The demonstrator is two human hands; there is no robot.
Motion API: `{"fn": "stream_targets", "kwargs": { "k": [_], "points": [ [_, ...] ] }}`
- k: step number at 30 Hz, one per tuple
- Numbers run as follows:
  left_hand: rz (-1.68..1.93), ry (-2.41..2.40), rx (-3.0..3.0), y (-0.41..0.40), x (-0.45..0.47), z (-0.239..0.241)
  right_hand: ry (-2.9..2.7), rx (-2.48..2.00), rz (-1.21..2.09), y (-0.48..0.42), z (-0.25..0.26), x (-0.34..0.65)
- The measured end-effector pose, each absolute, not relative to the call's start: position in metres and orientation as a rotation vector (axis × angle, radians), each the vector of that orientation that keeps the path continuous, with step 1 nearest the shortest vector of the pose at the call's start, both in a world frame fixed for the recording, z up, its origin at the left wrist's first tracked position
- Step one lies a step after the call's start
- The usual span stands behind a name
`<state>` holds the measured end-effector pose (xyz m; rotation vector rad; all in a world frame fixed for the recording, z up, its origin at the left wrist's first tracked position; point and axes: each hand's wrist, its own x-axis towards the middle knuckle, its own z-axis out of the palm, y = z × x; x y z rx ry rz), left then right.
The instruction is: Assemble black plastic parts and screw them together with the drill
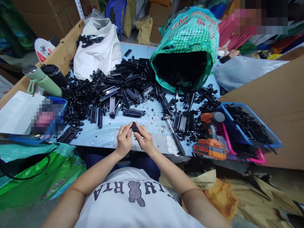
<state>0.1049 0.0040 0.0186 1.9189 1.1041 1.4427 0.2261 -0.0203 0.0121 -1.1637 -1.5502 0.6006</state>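
Observation:
Between both hands, just over the front edge of the table, is a small black plastic part [135, 127]. My left hand [124, 139] pinches its left side with thumb and fingers, a ring on one finger. From the other side my right hand [144, 136] grips the same part, its fingers curled round it. Much of the part is hidden by the fingers. Beyond the hands a long black slotted piece [133, 113] lies flat. A hammer [174, 134] rests to the right of my right hand, near white round discs [171, 146].
Heaps of black parts [128, 74] cover the blue table [95, 136]. A green woven sack [187, 31] opens towards me; a white bag [97, 50] stands left of it. An orange cordless drill [211, 136] and a blue bin [251, 123] are at right. A person [228, 34] sits behind.

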Motion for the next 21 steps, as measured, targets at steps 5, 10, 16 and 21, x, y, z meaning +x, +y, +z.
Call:
{"fn": "stream_targets", "kwargs": {
  "k": [5, 10, 16, 21],
  "points": [
    [1.049, 1.380, 1.637, 0.001, 0.102, -0.024, -1.776, -1.316, 1.018, 0.001, -0.017, 0.252],
    [0.818, 1.740, 1.868, -0.007, 0.085, -0.073, -2.185, -1.581, 0.708, -0.003, -0.054, 0.265],
    [0.956, 1.240, 2.347, 0.017, 0.059, -0.082, -2.279, -1.511, 0.569, -0.010, -0.067, 0.266],
    [0.776, 1.173, 2.405, 0.034, 0.055, -0.076, -2.352, -1.417, 0.577, -0.002, -0.063, 0.272]
  ]
}}
